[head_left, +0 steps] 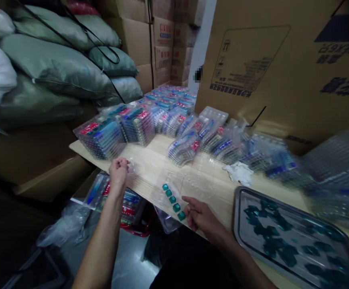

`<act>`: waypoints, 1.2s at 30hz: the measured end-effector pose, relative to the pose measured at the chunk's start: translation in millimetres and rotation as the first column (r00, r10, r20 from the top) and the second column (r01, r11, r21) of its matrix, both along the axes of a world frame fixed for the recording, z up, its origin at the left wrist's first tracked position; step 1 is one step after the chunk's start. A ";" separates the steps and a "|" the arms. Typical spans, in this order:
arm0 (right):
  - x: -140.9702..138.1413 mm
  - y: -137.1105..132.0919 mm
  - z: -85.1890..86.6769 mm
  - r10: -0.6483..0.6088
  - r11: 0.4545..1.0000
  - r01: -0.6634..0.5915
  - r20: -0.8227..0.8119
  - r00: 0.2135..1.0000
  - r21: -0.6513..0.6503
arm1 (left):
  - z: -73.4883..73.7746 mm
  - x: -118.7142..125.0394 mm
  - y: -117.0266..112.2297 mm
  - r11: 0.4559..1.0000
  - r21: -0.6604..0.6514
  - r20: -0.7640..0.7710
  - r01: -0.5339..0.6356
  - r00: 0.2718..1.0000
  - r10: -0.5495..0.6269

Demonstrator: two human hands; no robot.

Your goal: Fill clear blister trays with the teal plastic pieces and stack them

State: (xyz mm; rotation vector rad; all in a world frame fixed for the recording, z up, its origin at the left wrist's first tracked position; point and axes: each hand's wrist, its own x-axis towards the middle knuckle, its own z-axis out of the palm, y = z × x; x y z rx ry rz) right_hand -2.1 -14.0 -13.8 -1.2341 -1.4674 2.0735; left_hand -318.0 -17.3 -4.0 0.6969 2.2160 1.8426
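My left hand (119,170) is above the table's front left edge, its fingers curled together. A faint clear film shows beside the fingertips; whether they grip it is blurred. My right hand (201,214) is at the front edge with the index finger stretched out and the other fingers partly bent. Just left of its fingertips, a row of several teal-green gem-like pieces (172,199) sits in a clear plastic tray (174,185). Whether the right fingertips touch that tray is unclear. To the right, a metal tray (237,208) holds many loose teal pieces (270,233).
Stacks of filled clear blister packs (99,136) line the back of the pale wooden table (144,172). A crumpled white tissue (239,172) lies near the metal tray. More packs (129,204) sit below the edge. Sacks (57,64) and a large carton (267,80) stand behind.
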 end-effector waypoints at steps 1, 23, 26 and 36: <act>-1.0 0.9 3.8 0.003 1.000 -0.004 -0.021 1.000 -0.002 | 6.9 -3.3 -9.4 0.994 0.096 0.001 -0.045 0.999 0.045; -10.1 5.2 72.8 0.013 0.692 0.074 -0.115 0.993 0.718 | 64.2 129.4 -43.4 0.853 0.269 0.168 0.447 0.850 -0.499; 18.1 5.6 77.3 -0.043 0.869 0.142 -0.214 0.976 0.473 | 58.3 189.2 -26.1 0.690 0.059 -0.051 0.721 0.693 -0.719; 127.5 32.6 16.8 -0.558 0.799 0.600 -0.318 0.767 0.046 | 34.1 283.3 40.8 0.647 0.028 0.048 0.762 0.645 -0.762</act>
